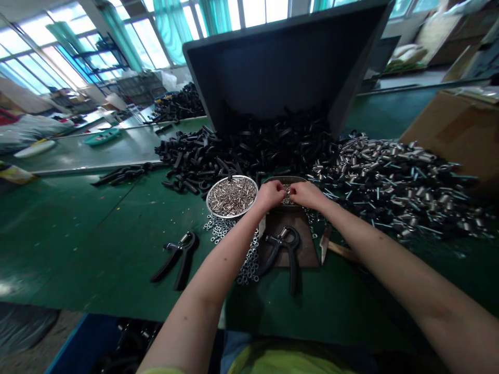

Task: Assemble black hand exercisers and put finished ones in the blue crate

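My left hand point(273, 195) and my right hand point(306, 195) meet over a small dark tray point(284, 179) of tiny metal parts point(287, 198). Fingers on both hands are pinched together; whatever is between the fingertips is too small or hidden to make out. In front of them, a black hand grip strengthener point(292, 254) with a spring lies partly on a brown metal plate point(307, 249). Another hand grip strengthener point(180, 259) rests to the left on the green table. Left of the tray stands a round bowl point(234, 215) filled with small metal pins point(233, 195).
Loose nuts point(247, 270) are scattered below the bowl. A wooden-handled tool point(343, 251) lies right of the plate. Black handles point(268, 148) spill from a large tipped grey bin point(280, 62). Springs and bolted parts point(393, 182) are heaped right, beside a cardboard box point(456, 130).
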Demonstrator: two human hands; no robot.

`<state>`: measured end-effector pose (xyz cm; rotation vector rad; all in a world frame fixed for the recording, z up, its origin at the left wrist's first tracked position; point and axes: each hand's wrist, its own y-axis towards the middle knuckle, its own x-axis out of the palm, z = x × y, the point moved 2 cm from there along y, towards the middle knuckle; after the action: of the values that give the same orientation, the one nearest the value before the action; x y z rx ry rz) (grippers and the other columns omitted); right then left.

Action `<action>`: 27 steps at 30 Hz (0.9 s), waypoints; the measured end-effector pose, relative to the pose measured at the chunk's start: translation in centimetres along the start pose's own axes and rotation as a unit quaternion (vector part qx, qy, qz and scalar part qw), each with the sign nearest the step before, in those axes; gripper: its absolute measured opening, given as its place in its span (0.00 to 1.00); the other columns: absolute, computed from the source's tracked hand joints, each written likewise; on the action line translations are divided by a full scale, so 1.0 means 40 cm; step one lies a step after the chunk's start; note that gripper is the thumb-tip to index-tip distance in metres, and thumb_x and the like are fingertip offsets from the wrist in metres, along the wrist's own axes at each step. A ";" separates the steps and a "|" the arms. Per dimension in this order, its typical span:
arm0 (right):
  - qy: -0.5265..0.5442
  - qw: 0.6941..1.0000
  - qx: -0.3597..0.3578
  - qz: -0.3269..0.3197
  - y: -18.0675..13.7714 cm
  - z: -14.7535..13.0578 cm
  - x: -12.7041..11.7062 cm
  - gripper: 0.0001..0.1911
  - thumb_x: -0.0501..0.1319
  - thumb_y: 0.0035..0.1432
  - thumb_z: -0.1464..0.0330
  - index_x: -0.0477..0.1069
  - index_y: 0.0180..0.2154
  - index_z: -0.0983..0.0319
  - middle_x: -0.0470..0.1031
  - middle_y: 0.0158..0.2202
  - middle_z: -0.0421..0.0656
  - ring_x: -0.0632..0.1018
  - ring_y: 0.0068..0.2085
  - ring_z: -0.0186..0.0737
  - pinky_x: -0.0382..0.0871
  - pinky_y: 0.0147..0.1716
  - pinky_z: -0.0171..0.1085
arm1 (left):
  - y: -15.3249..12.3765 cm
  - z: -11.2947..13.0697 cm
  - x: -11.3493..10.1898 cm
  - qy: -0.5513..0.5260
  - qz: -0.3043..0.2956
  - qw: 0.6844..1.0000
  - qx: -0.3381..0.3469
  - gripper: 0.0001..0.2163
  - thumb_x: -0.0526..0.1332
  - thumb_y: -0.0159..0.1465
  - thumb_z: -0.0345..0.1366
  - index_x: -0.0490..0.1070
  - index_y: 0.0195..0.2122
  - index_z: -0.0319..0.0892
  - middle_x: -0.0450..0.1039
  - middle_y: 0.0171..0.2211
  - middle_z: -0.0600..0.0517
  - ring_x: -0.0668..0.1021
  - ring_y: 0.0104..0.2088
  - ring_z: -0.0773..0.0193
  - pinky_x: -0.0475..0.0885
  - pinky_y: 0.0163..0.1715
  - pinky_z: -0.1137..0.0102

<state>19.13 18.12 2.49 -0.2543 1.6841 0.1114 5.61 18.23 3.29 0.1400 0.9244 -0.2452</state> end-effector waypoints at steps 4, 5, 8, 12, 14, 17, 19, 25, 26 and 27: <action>0.011 0.999 -0.007 -0.035 0.003 -0.007 0.005 0.10 0.62 0.47 0.64 0.77 0.35 0.54 0.79 0.37 0.42 0.76 0.39 0.43 0.64 0.34 0.34 | -0.071 -0.011 -0.017 -0.095 -0.043 0.995 0.007 0.06 0.56 0.60 0.33 0.70 0.37 0.39 0.77 0.30 0.51 0.77 0.28 0.68 0.71 0.30 0.74; 0.015 0.999 -0.005 -0.038 0.004 -0.009 0.006 0.09 0.63 0.46 0.64 0.78 0.33 0.55 0.79 0.36 0.42 0.76 0.39 0.43 0.64 0.33 0.34 | -0.097 -0.016 -0.019 -0.136 -0.061 0.989 0.009 0.06 0.57 0.61 0.33 0.69 0.37 0.38 0.77 0.31 0.51 0.76 0.28 0.68 0.70 0.29 0.74; 0.032 0.999 0.002 -0.028 0.003 -0.012 0.010 0.07 0.61 0.48 0.66 0.77 0.30 0.57 0.78 0.35 0.43 0.76 0.38 0.43 0.64 0.33 0.35 | -0.187 -0.034 -0.019 -0.247 -0.104 0.963 0.012 0.05 0.59 0.59 0.33 0.69 0.35 0.38 0.76 0.30 0.52 0.75 0.27 0.69 0.69 0.29 0.74; 0.069 0.998 0.004 0.014 0.000 -0.008 0.012 0.10 0.57 0.50 0.69 0.76 0.34 0.59 0.78 0.35 0.45 0.76 0.38 0.42 0.64 0.35 0.35 | -0.288 -0.050 -0.001 -0.201 -0.077 0.976 0.040 0.04 0.64 0.56 0.34 0.73 0.28 0.40 0.74 0.31 0.52 0.74 0.34 0.64 0.68 0.38 0.70; 0.093 0.995 0.004 0.041 -0.002 -0.004 0.010 0.11 0.56 0.49 0.71 0.75 0.35 0.60 0.78 0.34 0.44 0.75 0.36 0.40 0.64 0.35 0.34 | -0.318 -0.051 0.014 -0.163 -0.058 0.983 0.061 0.02 0.65 0.55 0.33 0.74 0.27 0.41 0.74 0.33 0.52 0.73 0.39 0.62 0.66 0.44 0.67; 0.134 0.988 0.004 0.077 -0.008 -0.001 0.001 0.10 0.55 0.48 0.73 0.74 0.33 0.61 0.78 0.32 0.43 0.75 0.35 0.39 0.63 0.35 0.34 | -0.336 -0.051 0.036 -0.142 -0.045 0.986 0.067 0.01 0.66 0.54 0.32 0.75 0.27 0.42 0.73 0.34 0.52 0.72 0.40 0.61 0.64 0.47 0.65; 0.163 0.981 0.007 0.100 -0.021 -0.001 -0.009 0.10 0.55 0.49 0.73 0.73 0.34 0.62 0.78 0.32 0.43 0.75 0.35 0.40 0.64 0.36 0.35 | -0.338 -0.051 0.044 -0.139 -0.034 0.988 0.063 0.01 0.66 0.55 0.32 0.75 0.27 0.42 0.72 0.34 0.52 0.72 0.41 0.61 0.64 0.46 0.65; 0.276 0.956 -0.048 0.088 -0.129 -0.023 -0.022 0.07 0.57 0.53 0.68 0.71 0.35 0.61 0.78 0.32 0.39 0.76 0.32 0.35 0.66 0.34 0.33 | -0.341 -0.050 0.048 -0.143 -0.026 0.987 0.066 0.02 0.65 0.55 0.31 0.73 0.28 0.41 0.72 0.34 0.52 0.71 0.40 0.61 0.63 0.46 0.65; 0.305 0.948 -0.063 0.064 -0.150 -0.029 -0.017 0.06 0.58 0.53 0.67 0.71 0.33 0.60 0.77 0.31 0.39 0.75 0.32 0.35 0.66 0.33 0.33 | -0.341 -0.049 0.048 -0.146 -0.027 0.987 0.066 0.02 0.65 0.55 0.30 0.73 0.28 0.41 0.72 0.34 0.52 0.71 0.40 0.61 0.63 0.46 0.65; 0.333 0.939 -0.074 0.037 -0.170 -0.034 -0.009 0.05 0.59 0.52 0.67 0.72 0.32 0.61 0.76 0.29 0.39 0.75 0.31 0.35 0.66 0.32 0.33 | -0.340 -0.050 0.048 -0.149 -0.028 0.986 0.064 0.02 0.65 0.55 0.30 0.72 0.27 0.41 0.72 0.34 0.52 0.71 0.40 0.61 0.64 0.45 0.66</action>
<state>19.42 11.27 3.54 -0.3681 2.3673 0.2284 1.52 5.29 0.36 0.1904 0.6150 -0.3679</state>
